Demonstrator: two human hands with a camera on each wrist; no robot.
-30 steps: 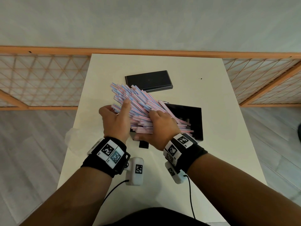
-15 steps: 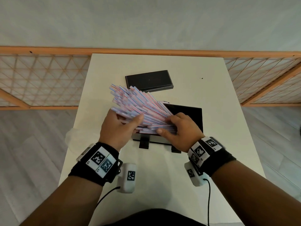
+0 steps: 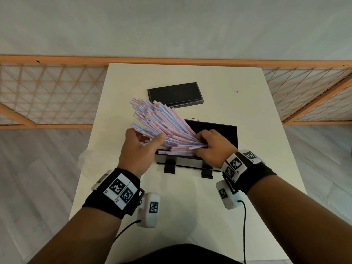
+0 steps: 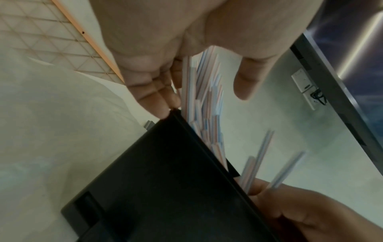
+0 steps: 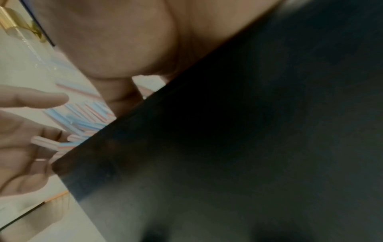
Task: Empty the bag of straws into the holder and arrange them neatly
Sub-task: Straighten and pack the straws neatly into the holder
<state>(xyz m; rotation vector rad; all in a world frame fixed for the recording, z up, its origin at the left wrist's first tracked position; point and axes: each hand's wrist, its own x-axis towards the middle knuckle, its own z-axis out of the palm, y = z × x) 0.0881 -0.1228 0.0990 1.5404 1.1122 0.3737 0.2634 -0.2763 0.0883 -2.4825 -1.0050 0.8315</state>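
Note:
A thick bundle of pink-and-blue striped straws (image 3: 162, 121) fans up and to the left out of the black rectangular holder (image 3: 222, 134) at the table's middle. My left hand (image 3: 152, 139) cups the fan from below, with the thumb lying over its near side. The right hand (image 3: 205, 142) curls its fingers over the straws' lower ends inside the holder. In the left wrist view the straws (image 4: 207, 106) lean against my curled fingers (image 4: 155, 95) above the holder's wall (image 4: 165, 180). The right wrist view is mostly filled by the dark holder (image 5: 248, 131).
The holder's flat black lid (image 3: 175, 94) lies on the white table (image 3: 257, 130) just behind the straws. A crumpled clear plastic bag (image 3: 89, 161) sits at the table's left edge. A wooden lattice fence (image 3: 47, 92) runs behind the table.
The right hand has slid rightward along the bundle to its lower ends in the holder. The left hand dropped back toward me, and the fan stands steeper than before.

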